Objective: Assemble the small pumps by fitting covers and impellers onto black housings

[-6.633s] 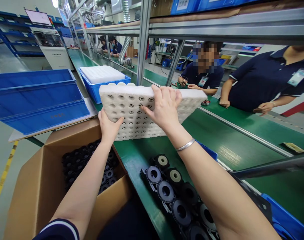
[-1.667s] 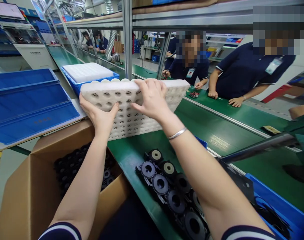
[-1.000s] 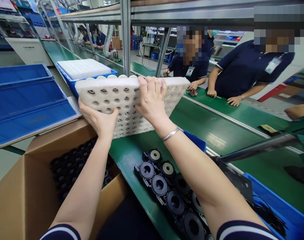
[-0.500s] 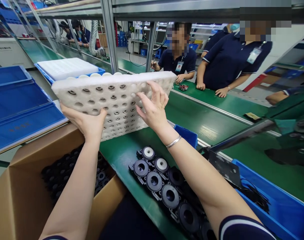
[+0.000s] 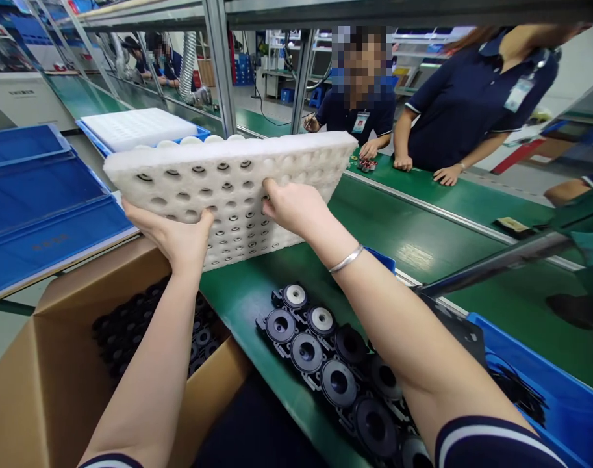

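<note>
The white foam tray (image 5: 228,188) stands tilted on its lower edge on the green counter (image 5: 413,240), its pocketed face turned toward the camera. The left hand (image 5: 174,237) props its lower left part, fingers curled under and around the edge and holding it. The right hand (image 5: 291,205) presses on the face near the middle; its fingertips seem to pinch at one pocket, though whether they hold a small part there I cannot tell.

Many pockets carry small ring-like parts, and with the tray this steep they could slip out and drop onto the counter or into the open cardboard box (image 5: 47,377) below. Only one hand steadies the tray, so a hard pull on a pocket could tip it over onto the row of black round housings (image 5: 325,364) just in front.

Half a second ago the right hand hovered off the foam with fingers spread wide; now it is closed down onto the face. The left hand's hold is unchanged.
</note>
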Motion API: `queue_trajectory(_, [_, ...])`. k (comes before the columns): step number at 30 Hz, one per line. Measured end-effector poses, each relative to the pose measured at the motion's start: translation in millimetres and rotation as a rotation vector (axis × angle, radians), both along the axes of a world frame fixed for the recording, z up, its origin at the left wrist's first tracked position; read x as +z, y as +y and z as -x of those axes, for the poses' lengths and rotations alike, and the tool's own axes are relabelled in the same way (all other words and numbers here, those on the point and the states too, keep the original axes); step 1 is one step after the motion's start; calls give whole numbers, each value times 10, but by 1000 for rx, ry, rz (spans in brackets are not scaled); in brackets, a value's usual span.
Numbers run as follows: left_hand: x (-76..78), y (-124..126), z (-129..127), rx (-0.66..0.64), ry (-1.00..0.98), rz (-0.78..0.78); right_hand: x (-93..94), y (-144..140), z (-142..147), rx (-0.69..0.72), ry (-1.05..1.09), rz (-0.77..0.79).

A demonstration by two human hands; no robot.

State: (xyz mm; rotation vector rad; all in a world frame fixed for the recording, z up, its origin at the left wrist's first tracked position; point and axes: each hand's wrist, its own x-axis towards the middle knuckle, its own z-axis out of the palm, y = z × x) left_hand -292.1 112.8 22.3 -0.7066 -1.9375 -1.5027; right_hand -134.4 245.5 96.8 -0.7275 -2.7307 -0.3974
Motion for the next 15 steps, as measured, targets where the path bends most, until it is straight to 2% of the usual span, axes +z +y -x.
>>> queue_trajectory(5, [7, 3, 8, 17, -26, -3, 136, 120, 42, 74, -89, -51])
queue_trajectory(12, [31, 18, 17, 24, -49, 20, 50, 224, 134, 109, -49, -103])
queue_trajectory(15, [23, -39, 52, -31, -48, -5, 32, 231, 187, 80, -14, -71])
